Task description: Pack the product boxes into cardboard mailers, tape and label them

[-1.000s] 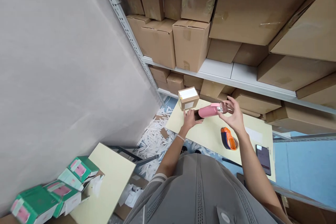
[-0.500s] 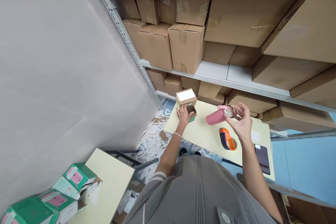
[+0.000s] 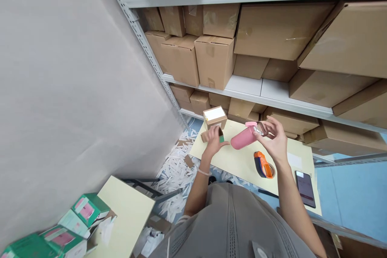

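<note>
My right hand (image 3: 274, 136) grips a pink bottle (image 3: 242, 137) by its metal-coloured neck and lid end. The bottle tilts with its base toward the left, and a pink strap stands at its top. My left hand (image 3: 213, 142) is closed around a small green carton (image 3: 221, 138) with brown open flaps, its thumb stretched toward the bottle's base. Most of the carton is hidden behind that hand. Just behind it stands a brown cardboard box (image 3: 215, 117) with a white label on top. An orange and blue tape dispenser (image 3: 263, 165) lies in front of the bottle.
The cream table (image 3: 238, 168) also bears a phone (image 3: 305, 188) at its right end. Shelves ahead hold several cardboard boxes (image 3: 215, 62). Green cartons (image 3: 90, 209) sit on a side table (image 3: 130, 209) at lower left. White paper strips (image 3: 175, 169) litter the floor.
My left hand has shifted from the carton's left side to across its front, and the carton has turned. The bottle has moved slightly left, nearer to the carton.
</note>
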{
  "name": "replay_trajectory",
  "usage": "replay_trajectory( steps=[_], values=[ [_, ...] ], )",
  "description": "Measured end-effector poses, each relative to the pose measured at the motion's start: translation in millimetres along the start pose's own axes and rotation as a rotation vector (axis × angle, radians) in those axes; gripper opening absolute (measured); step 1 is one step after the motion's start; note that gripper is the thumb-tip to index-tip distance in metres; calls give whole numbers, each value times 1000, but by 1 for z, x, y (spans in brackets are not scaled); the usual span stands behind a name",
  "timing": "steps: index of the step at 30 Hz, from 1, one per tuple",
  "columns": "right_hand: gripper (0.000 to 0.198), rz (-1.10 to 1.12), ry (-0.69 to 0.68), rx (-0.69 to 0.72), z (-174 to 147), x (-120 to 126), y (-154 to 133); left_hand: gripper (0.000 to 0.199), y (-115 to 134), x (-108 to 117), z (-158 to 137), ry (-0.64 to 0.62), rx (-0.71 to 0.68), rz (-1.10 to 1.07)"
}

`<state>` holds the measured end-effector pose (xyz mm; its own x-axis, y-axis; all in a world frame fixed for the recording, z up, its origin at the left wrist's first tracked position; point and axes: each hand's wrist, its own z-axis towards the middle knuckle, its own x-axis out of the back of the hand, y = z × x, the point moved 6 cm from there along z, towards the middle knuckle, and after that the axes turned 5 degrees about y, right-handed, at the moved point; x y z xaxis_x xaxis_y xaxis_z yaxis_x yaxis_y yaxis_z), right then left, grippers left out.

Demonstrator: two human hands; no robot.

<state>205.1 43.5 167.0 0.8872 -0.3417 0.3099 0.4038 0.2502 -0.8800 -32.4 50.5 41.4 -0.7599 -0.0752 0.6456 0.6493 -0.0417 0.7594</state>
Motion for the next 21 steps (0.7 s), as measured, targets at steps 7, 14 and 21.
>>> replay_trajectory(
  steps=[7,14,21],
  values=[
    [80,-70,-8,21,-10,2,6,87,-54,19,-31,190,275,-12],
    [81,9,-80,-19,-12,-11,2,120,26,7,-17,19,-76,-126],
    [75,221,-154,2,-7,-24,-20,89,96,-1,-11,-73,-168,-476]
  ],
)
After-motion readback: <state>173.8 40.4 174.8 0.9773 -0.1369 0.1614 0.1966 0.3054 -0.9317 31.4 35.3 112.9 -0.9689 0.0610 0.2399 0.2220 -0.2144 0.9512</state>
